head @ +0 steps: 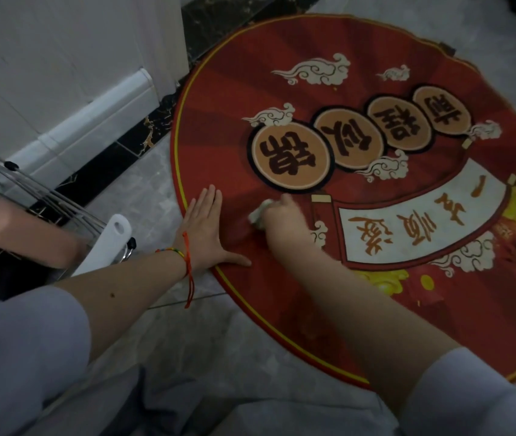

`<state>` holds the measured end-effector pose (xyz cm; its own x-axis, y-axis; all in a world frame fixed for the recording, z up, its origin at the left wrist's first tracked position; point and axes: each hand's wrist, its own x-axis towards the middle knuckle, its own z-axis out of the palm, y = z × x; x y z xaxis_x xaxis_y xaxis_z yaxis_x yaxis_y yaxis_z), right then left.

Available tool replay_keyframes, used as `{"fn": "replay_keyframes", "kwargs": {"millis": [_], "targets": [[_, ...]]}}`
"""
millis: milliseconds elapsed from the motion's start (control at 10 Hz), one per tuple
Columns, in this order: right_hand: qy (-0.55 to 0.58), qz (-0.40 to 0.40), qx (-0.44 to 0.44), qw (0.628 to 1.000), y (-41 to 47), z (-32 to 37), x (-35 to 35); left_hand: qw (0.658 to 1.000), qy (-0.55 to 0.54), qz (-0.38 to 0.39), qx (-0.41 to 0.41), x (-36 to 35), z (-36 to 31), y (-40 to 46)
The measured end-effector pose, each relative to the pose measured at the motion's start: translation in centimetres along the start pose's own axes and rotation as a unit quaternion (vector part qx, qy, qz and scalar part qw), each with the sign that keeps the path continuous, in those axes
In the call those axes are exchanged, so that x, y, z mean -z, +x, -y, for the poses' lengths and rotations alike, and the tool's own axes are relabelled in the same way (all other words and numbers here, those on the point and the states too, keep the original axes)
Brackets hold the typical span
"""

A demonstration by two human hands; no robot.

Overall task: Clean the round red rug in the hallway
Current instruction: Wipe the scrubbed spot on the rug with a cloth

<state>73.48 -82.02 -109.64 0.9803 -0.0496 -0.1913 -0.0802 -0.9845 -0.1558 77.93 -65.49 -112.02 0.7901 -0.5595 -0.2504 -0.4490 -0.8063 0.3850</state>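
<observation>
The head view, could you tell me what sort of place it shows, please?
Probably a home hallway: a round red rug on a marble-look tiled floor, beside a white wall with baseboard.

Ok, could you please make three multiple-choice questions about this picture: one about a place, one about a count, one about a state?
1. Where does the left hand rest?
A. flat on the edge of the round red rug
B. on the metal wire rack
C. on the white wall

2. How many brown round medallions with dark characters does the rug show?
A. two
B. four
C. six

3. What is the right hand doing?
A. lying open and empty
B. holding a small white crumpled cloth against the rug
C. lifting the rug's edge

Key: 1 A, the fingers lie straight on the rug's rim; 2 B, four medallions stand in a row; 3 B, the cloth shows at the curled fingers.
</observation>
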Motion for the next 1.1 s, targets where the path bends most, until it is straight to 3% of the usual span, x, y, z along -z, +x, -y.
{"fn": "replay_keyframes", "kwargs": {"millis": [100, 300, 400, 500, 600, 700, 800, 900, 1000, 1100], "targets": [[-0.031, 0.070, 0.132, 0.988, -0.3, 2.3, -0.8, 1.000, -0.012, 0.009, -0.003, 0.1, 0.0, 0.0], [-0.020, 0.005, -0.113, 0.993, 2.9, -3.1, 1.1, 1.000, -0.012, -0.007, 0.006, 0.9, 0.5, 0.0], [0.046, -0.008, -0.020, 0.999, 0.8, 2.8, -0.2, 1.000, -0.014, -0.005, 0.007, 1.1, 0.7, 0.0], [0.042, 0.025, 0.052, 0.997, 1.5, 3.2, 0.1, 1.000, -0.022, 0.007, 0.017, 1.0, 0.7, 0.1], [0.024, 0.025, -0.082, 0.996, 3.4, -0.4, 1.9, 1.000, -0.010, 0.002, 0.025, 0.9, 0.7, 0.0], [-0.006, 0.032, -0.106, 0.994, 3.6, -0.9, 1.7, 1.000, -0.011, -0.003, 0.024, 0.8, 0.6, 0.0], [-0.001, 0.066, 0.040, 0.997, 2.9, 4.2, -0.1, 1.000, -0.022, -0.002, 0.013, 0.7, 0.9, 0.1], [0.020, 0.074, 0.129, 0.989, 2.7, 4.7, 0.2, 1.000, -0.016, 0.000, 0.006, 0.8, 0.9, 0.0], [0.044, 0.003, -0.028, 0.999, 3.7, 0.1, 1.4, 1.000, -0.018, -0.004, 0.022, 0.7, 0.6, -0.1], [-0.012, -0.015, -0.081, 0.997, 4.6, 0.4, 1.0, 1.000, -0.017, -0.003, 0.025, 0.8, 0.7, -0.1]]}}
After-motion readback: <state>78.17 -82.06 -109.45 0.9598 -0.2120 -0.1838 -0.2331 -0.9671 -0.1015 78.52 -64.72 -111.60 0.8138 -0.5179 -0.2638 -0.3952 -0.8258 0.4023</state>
